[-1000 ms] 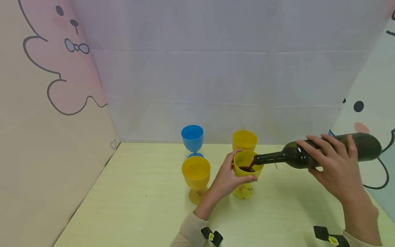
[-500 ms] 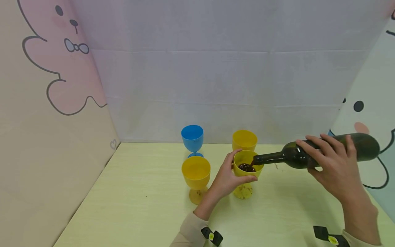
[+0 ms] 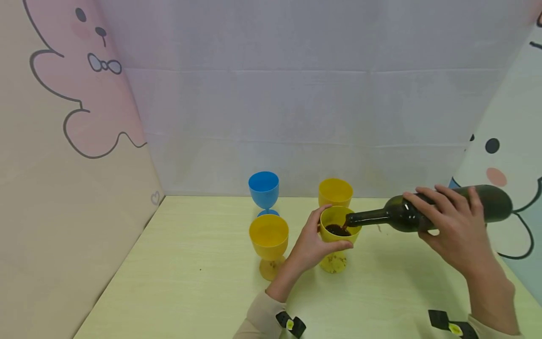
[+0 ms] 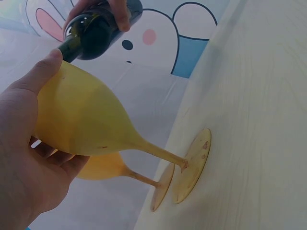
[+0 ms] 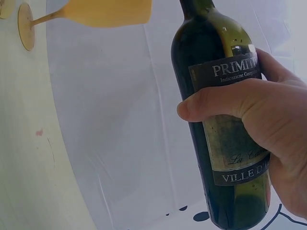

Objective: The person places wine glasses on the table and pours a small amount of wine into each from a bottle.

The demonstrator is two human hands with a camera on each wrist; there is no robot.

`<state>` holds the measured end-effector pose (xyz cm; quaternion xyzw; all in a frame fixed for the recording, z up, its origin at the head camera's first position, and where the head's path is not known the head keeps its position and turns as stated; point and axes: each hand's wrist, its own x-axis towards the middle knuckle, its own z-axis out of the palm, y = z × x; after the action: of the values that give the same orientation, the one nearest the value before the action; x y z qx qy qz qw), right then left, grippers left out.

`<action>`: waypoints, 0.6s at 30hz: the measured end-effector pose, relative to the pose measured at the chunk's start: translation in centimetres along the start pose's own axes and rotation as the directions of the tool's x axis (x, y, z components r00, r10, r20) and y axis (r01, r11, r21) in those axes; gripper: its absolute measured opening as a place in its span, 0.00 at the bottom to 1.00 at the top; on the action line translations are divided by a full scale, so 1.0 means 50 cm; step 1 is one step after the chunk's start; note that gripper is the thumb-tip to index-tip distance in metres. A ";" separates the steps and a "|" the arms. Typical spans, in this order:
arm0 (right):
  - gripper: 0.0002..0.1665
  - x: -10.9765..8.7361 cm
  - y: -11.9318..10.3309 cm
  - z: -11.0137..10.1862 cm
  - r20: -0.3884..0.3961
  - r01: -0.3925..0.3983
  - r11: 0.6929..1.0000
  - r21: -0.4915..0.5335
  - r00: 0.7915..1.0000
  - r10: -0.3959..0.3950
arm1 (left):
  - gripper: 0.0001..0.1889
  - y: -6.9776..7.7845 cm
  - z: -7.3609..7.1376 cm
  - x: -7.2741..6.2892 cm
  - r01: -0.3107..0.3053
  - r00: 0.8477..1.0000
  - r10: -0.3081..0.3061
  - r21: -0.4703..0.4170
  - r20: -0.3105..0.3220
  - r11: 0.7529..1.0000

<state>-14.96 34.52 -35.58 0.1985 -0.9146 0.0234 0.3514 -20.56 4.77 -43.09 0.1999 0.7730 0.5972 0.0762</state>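
With its fingers wrapped round the body, my right hand (image 3: 459, 230) holds a dark green wine bottle (image 3: 406, 213) nearly level, neck to the left. Its mouth sits over the rim of a yellow goblet (image 3: 338, 235), and dark red liquid runs from it into a small pool in the bowl. My left hand (image 3: 311, 245) grips that goblet's bowl from the left, the thumb along the near side. The foot of the goblet stands on the table, as the left wrist view shows. A label on the bottle (image 5: 225, 120) shows in the right wrist view, partly covered by the thumb.
Left of the held goblet stands an orange-yellow goblet (image 3: 269, 238), close to my left forearm. A blue goblet (image 3: 264, 188) is behind it. Another yellow goblet (image 3: 336, 190) stands just behind the held one. A pale cloth wall (image 3: 262, 103) rises at the table's (image 3: 178, 263) back edge.
The bottle and my right hand have shifted slightly left, with the bottle's base a little lower. Liquid keeps running into the goblet. My left hand and the goblets have stayed in place.
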 end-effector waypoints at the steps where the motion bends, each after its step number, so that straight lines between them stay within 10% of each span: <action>1: 0.71 0.000 0.000 0.001 0.003 -0.001 1.000 0.001 1.000 0.001 | 0.46 0.000 0.000 0.000 0.000 1.000 0.000 0.000 0.000 1.000; 18: 0.71 -0.003 0.001 0.012 0.049 -0.004 0.999 0.040 0.999 0.002 | 0.46 0.000 0.000 0.000 -0.004 1.000 0.004 -0.002 -0.003 1.000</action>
<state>-15.26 34.53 -36.11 0.2045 -0.9226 0.0373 0.3249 -20.54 4.76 -43.11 0.2006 0.7720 0.5986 0.0738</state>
